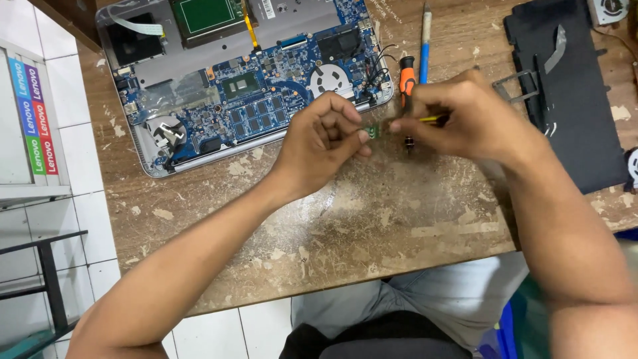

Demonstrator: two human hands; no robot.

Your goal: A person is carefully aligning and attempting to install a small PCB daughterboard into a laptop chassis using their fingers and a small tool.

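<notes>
- Left hand (323, 141) pinches small green circuit board (373, 131) at fingertips.
- Right hand (465, 116) grips yellow tool (432, 119), tip touching the board's right edge.

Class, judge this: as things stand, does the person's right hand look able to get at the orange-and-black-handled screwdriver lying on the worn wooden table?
Probably yes: the right hand sits right beside the orange-and-black-handled screwdriver, nothing between, though it is pinching a thin yellow tool.

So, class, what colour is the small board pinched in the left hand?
Green: the small board shows best in the head view, between both hands' fingertips.
</notes>
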